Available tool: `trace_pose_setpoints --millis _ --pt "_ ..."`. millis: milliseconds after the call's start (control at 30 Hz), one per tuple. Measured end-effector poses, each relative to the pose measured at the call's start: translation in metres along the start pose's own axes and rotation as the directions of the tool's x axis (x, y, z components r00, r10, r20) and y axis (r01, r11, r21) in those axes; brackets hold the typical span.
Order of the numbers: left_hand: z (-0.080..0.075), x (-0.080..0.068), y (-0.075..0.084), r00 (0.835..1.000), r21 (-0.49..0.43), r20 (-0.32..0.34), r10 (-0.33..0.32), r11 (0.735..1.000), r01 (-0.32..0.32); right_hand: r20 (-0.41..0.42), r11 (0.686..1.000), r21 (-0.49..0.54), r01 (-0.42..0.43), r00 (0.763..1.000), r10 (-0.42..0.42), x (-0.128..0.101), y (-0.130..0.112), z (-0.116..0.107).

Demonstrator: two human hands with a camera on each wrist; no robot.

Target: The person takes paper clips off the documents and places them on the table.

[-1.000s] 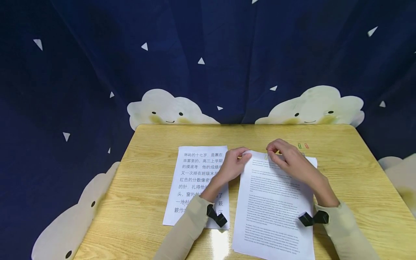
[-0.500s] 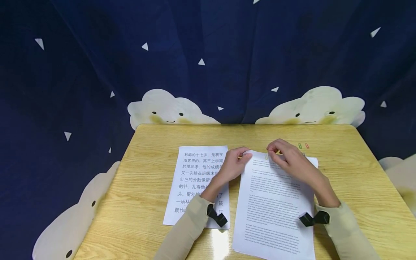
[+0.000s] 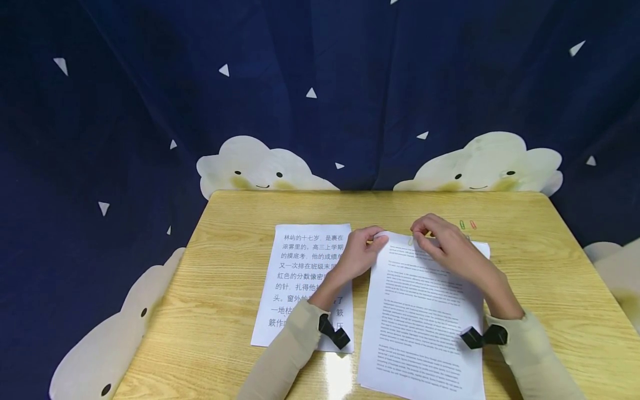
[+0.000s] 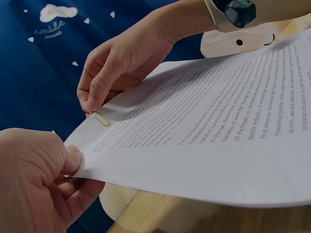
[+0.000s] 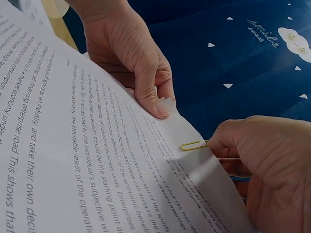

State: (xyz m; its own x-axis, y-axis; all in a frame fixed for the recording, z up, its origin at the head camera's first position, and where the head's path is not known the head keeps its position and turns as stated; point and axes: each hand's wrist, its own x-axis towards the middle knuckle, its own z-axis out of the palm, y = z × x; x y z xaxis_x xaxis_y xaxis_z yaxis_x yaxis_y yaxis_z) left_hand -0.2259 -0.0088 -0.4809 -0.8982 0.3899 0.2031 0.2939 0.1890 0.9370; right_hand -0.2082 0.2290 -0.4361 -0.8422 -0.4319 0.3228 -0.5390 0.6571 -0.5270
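Observation:
A stack of white sheets with small English print (image 3: 420, 316) lies on the wooden desk (image 3: 550, 266). My left hand (image 3: 362, 253) pinches its top left corner and lifts it a little (image 5: 160, 104). My right hand (image 3: 440, 239) pinches a yellow paper clip (image 5: 193, 144) that sits on the stack's top edge (image 4: 101, 118). Both hands (image 4: 34, 179) are close together at the far end of the stack.
A second sheet with large Chinese print (image 3: 305, 278) lies to the left, partly under my left forearm. A green clip (image 3: 462, 224) and an orange clip (image 3: 472, 224) lie on the desk beyond my right hand. A dark blue cloth with clouds (image 3: 310, 83) hangs behind.

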Motion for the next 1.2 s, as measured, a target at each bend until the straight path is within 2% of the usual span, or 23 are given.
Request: trace_pose_setpoints --millis 800,1000,1200 --pt "0.0003 -0.0004 0.0003 1.000 0.022 -0.019 0.008 1.000 -0.007 -0.013 1.000 0.015 0.020 1.000 -0.020 0.0003 0.0001 -0.0025" --pt "-0.0004 -0.0004 0.0006 1.000 0.028 -0.019 0.010 1.000 -0.010 -0.038 0.999 0.012 0.033 0.999 -0.032 0.0002 -0.0015 -0.0045" --pt "-0.0013 -0.0001 -0.0014 0.999 0.051 -0.038 0.020 0.999 -0.018 -0.053 1.000 0.019 0.011 0.999 -0.010 -0.0015 -0.0020 -0.0101"
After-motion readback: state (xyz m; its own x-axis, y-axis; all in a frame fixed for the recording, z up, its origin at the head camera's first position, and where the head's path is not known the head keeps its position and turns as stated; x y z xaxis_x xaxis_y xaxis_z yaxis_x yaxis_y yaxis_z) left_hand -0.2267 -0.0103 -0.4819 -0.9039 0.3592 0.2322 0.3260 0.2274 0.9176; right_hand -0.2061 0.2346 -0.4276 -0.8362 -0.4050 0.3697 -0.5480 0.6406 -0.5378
